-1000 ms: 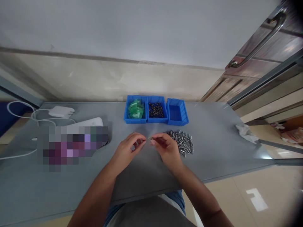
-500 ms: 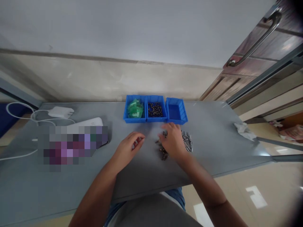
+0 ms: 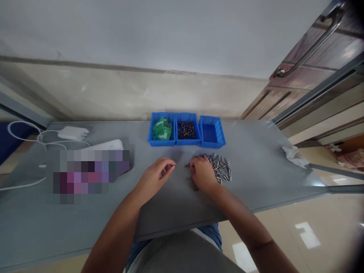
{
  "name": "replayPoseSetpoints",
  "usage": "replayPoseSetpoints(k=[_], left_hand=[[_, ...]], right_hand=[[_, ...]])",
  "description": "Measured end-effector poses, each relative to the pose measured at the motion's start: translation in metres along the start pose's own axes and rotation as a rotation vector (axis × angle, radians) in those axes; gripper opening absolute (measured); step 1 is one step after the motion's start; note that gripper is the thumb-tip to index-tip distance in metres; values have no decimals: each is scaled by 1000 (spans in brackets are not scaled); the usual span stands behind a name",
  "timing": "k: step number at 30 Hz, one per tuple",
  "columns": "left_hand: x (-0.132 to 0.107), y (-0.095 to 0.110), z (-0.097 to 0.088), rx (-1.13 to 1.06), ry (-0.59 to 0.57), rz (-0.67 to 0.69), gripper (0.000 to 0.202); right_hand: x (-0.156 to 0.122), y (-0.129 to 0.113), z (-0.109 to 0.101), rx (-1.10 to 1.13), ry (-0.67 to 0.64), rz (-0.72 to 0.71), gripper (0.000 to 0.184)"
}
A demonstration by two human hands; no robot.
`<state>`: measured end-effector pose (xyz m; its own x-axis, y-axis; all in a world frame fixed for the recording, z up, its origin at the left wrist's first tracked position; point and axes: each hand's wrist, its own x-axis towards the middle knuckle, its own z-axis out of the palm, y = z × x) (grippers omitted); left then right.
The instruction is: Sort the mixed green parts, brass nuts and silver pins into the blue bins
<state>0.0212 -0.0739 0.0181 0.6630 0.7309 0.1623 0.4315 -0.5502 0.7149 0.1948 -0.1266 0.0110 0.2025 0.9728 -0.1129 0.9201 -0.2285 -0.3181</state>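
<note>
My left hand [image 3: 155, 175] hovers over the grey table [image 3: 170, 204] with its fingers curled in a pinch around something small that I cannot make out. My right hand [image 3: 201, 172] rests lower on the table, fingers bent down onto a small cluster of dark parts [image 3: 195, 187], most of it hidden under the palm. Just to the right of that hand lies a pile of silver metal pins [image 3: 221, 169]. A small gap separates the two hands.
Three blue bins stand in a row at the back: one with green pieces [image 3: 162, 130], one with dark small parts [image 3: 187, 130], one empty [image 3: 212, 132]. A white charger and cable [image 3: 72, 133] lie at far left, a crumpled cloth [image 3: 293, 155] at far right.
My right hand left the left hand, reached toward the pins and dark parts, then drew back a little toward the middle. The left hand stayed in place.
</note>
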Motion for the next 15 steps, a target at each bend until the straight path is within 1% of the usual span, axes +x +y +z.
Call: replayPoseSetpoints(k=[4,9,13,15], left_hand=[[0,-2,2,-6,-11,-1,14],[0,0,0,7,-50,-24,14],[0,0,0,1,-50,-8,15],[0,0,0,0,-60,-2,15]], right_hand=[[0,0,1,2,8,10,21],[1,1,-3,25,22,-9,23],[0,-1,-7,11,28,5,16],[0,-3,-7,-11,26,15,19]])
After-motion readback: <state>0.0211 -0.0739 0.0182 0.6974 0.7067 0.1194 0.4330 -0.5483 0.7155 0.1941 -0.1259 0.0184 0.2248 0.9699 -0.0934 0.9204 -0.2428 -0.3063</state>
